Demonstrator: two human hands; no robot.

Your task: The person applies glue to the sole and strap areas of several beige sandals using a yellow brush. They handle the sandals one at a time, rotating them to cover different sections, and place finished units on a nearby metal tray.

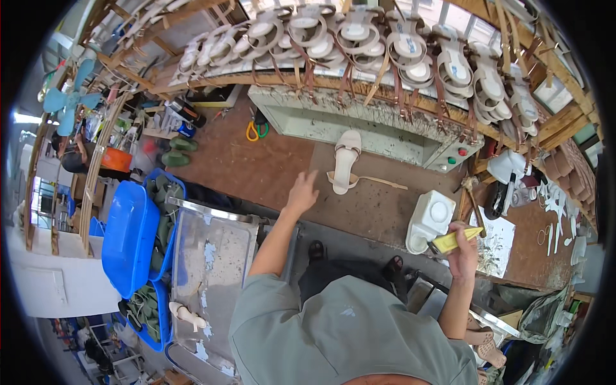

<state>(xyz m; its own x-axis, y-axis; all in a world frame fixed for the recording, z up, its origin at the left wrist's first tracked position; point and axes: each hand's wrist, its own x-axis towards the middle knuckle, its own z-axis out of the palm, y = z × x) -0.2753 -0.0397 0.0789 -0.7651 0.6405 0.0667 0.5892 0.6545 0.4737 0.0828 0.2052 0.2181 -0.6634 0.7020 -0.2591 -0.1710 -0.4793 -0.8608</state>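
Note:
My left hand is over the brown workbench with its fingers stretched out and nothing in them. A white sandal lies sole down just beyond its fingertips, apart from them, with a tan strap spread out to the right. In my right hand is a yellow-handled brush, its dark end pointing left. That end is close to the round cup of a white plastic container at the bench's front edge; I cannot tell whether they touch.
A pale metal cabinet with red and green buttons stands behind the sandal. Several finished sandals line the shelf above, straps hanging down. Scissors lie at the back left. Blue bins and a metal cart stand left of me.

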